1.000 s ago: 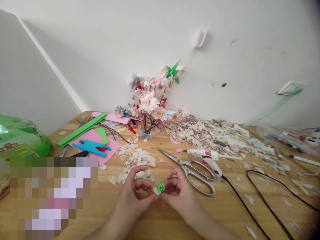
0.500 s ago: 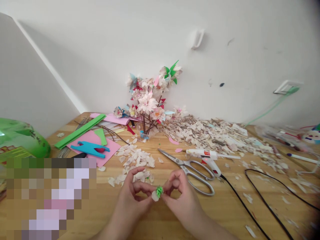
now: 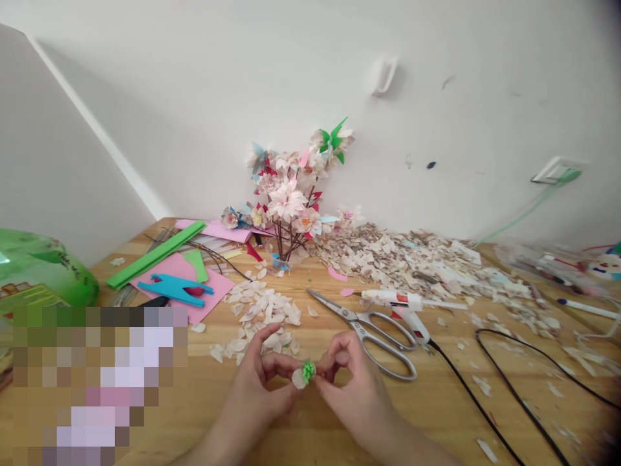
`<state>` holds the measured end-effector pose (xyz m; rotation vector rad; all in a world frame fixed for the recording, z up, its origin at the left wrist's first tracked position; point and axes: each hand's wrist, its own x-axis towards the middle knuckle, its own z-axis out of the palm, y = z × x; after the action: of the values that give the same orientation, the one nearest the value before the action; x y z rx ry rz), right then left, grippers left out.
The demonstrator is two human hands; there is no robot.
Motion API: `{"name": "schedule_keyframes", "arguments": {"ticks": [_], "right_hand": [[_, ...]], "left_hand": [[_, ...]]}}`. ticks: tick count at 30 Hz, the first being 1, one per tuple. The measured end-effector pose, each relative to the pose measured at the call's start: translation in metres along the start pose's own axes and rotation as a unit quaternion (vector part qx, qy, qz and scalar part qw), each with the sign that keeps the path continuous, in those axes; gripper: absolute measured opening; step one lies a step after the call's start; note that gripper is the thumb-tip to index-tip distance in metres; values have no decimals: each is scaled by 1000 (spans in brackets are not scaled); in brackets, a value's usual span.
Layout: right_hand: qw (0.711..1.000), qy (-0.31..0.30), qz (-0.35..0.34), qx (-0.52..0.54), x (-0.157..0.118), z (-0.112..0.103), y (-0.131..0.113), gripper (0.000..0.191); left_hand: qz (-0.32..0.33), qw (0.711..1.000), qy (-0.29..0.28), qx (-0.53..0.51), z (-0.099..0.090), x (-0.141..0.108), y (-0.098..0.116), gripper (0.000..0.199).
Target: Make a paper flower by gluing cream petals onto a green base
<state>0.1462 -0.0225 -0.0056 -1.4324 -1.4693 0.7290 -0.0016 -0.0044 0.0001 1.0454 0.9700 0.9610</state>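
Note:
Between my two hands, low in the middle of the head view, is a small green flower centre (image 3: pixel 308 371) with a pale petal (image 3: pixel 299 379) at its lower left side. My left hand (image 3: pixel 269 378) pinches it from the left, its index finger and thumb at the petal. From the right, the fingertips of my right hand (image 3: pixel 345 374) are closed against the green piece. Just beyond my left hand lie loose white petals (image 3: pixel 264 304). Silver scissors (image 3: pixel 383 333) rest beside my right hand.
A white glue gun (image 3: pixel 395 299) with a black cord lies right of the scissors. Behind stand paper flowers (image 3: pixel 287 200) on brown stems. A heap of dry flakes (image 3: pixel 412 259) spreads rightward. Pink paper (image 3: pixel 220 288), green strips (image 3: pixel 160 254) and a green bag (image 3: pixel 41 268) are left.
The green piece and petal have turned slightly and shifted a touch to the left between my fingers. Both hands otherwise keep nearly the same place.

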Motion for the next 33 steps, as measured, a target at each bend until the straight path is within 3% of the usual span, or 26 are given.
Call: {"name": "schedule_keyframes", "arguments": {"ticks": [5,8,11,16,26,33], "right_hand": [[1000,7,16,-13,1,-2,2,29],[999,4,12,-31,1,-2,4,27],[999,3,10,-42,0,-3,5,26],[999,1,4,-42,0,-3,6,27],[999,-7,-17,-49,0,-2,7,25],[998,-13,-11,-54,-1,-2,8,26]], "left_hand": [[139,983,29,113,-2,-6,-3,66],[264,940,30,213,-6,-10,-2,66],[326,901,15,286,-10,-12,0,65],[328,886,-5,327,-11,-13,1,65],[243,933,-47,263,-11,-13,1,50],[241,932,-28,267,-11,-13,0,46]]}}
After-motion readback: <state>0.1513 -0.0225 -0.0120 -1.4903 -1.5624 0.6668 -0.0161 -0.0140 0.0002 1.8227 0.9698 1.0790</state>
